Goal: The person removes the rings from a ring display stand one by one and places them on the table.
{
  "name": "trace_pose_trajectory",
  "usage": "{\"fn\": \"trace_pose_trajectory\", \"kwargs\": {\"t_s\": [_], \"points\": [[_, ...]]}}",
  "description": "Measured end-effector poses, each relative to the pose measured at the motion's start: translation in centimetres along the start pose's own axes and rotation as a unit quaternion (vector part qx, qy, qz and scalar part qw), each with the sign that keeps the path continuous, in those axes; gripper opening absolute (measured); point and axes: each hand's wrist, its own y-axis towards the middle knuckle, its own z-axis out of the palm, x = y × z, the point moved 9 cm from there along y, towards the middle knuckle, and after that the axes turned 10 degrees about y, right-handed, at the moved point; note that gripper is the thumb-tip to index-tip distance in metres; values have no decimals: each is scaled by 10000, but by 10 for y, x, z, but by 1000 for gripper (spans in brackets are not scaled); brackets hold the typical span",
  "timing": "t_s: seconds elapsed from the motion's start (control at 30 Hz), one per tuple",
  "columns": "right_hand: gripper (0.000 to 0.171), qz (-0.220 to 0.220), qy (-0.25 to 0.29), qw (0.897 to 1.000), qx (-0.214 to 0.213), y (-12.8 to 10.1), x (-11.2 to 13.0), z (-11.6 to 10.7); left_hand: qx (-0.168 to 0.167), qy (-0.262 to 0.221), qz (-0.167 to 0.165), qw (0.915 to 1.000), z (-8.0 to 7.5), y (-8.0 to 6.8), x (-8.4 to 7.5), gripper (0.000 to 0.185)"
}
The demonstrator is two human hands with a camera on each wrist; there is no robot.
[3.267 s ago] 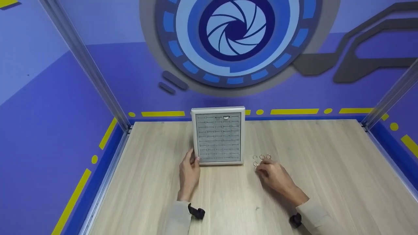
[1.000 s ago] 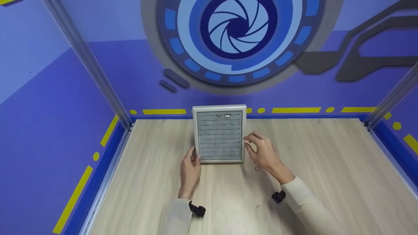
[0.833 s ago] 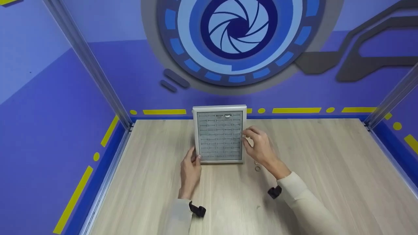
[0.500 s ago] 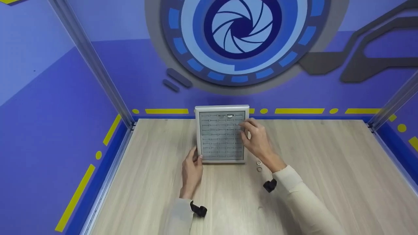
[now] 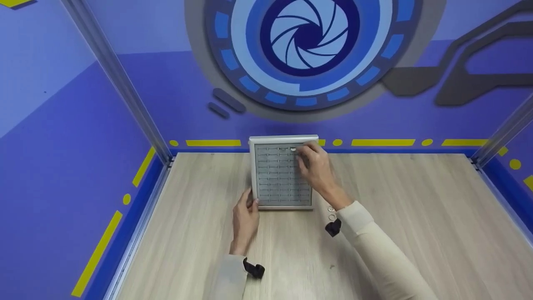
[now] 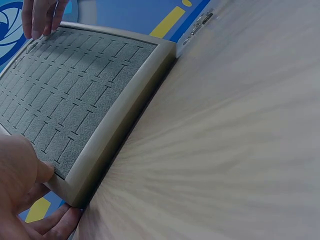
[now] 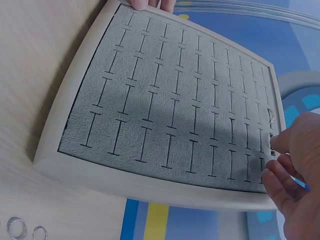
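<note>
Ring display tray [image 5: 278,177], grey slotted foam in a pale frame, lying flat at the far middle of the wooden counter [image 5: 416,216], its far edge against the blue back wall [image 5: 125,96]. The left hand [image 5: 245,218] rests at the tray's near left corner; the left wrist view shows its thumb on the frame's top edge and the fingers [image 6: 50,225] curled under the corner, so the hand grips the frame. The right hand [image 5: 317,168] reaches across the tray's right side to the far rows; its fingers [image 7: 287,192] are bent together at a slot near the far right corner, beside a ring [image 5: 292,148] already seated in the top row. Whether these fingers pinch a ring cannot be told, since the fingertips hide the spot in each view. Two loose rings [image 5: 331,213] lie on the counter just off the tray's near right corner, close to the right wrist; they also appear at the lower left of the right wrist view [image 7: 22,228]. A black strap [image 5: 254,268] sits at the left wrist.
</note>
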Motion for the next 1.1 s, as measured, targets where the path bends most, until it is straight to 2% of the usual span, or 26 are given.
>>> {"fn": "trace_pose_trajectory", "kwargs": {"t_s": [0.13,0.43,0.87,1.1], "points": [[12,89,-70,9999,2,4,1,5,75,-1,-68,9999,2,-1,1,52],[5,197,-269,9994,-54,9,0,15,9,109,-89,9999,0,-2,1,52],[5,-215,-652,9976,75,11,4,17,50,111,-136,9998,0,-1,2,52],[5,-240,-660,9972,261,12,4,18,24,103,84,9999,1,0,1,52]]}}
